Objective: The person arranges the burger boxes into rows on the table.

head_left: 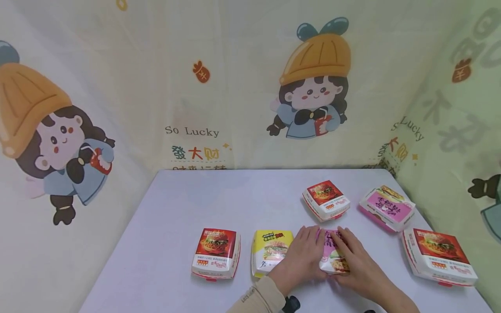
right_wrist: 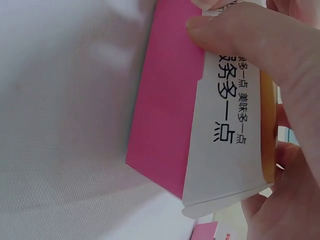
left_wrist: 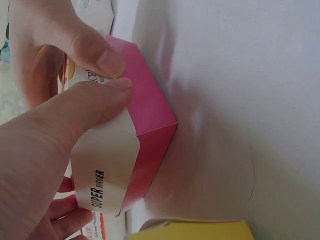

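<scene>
From here I see left hand (head_left: 301, 258) and right hand (head_left: 362, 267) both clamped on the pink box (head_left: 332, 252), lower right of centre. The yellow box (head_left: 271, 250) sits close leftward; wider room lies along the table's left edge (head_left: 120, 243).

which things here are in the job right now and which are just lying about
In use now:
held pink box
left hand
right hand

Seemingly lying about:
yellow box
left red box
back red box
right red box
other pink box
</scene>
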Demonstrator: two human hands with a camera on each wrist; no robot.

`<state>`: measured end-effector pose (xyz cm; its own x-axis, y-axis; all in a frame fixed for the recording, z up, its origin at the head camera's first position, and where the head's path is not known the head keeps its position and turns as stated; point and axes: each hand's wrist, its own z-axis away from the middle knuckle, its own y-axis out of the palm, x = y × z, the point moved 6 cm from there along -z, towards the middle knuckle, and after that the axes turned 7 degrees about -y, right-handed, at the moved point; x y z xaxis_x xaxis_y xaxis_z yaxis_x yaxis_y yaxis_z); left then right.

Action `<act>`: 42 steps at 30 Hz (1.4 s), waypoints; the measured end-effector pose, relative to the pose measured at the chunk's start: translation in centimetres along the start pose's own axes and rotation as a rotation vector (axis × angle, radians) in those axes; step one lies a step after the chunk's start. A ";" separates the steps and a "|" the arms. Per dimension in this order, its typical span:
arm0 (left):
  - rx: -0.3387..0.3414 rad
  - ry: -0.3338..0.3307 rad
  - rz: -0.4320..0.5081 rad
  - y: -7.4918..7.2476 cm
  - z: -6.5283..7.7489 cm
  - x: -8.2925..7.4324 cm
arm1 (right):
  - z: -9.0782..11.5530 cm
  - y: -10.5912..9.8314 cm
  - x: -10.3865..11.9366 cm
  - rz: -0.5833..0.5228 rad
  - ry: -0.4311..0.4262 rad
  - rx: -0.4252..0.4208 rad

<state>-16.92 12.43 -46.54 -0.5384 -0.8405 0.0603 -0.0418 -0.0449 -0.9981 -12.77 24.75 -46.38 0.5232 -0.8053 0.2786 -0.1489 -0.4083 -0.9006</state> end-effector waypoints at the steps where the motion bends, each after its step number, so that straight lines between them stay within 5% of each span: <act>1: -0.001 -0.005 -0.002 0.0 0.0 -0.1 | 0.0 0.0 0.0 0.004 -0.005 -0.006; 42: 0.004 -0.012 -0.017 -0.2 0.5 -0.2 | 0.0 0.0 -0.6 -0.038 0.049 0.065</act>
<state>-16.37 12.37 -46.33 -0.5275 -0.8460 0.0776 -0.0476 -0.0617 -0.9970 -13.06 25.20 -46.57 0.4854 -0.8107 0.3273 -0.0739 -0.4111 -0.9086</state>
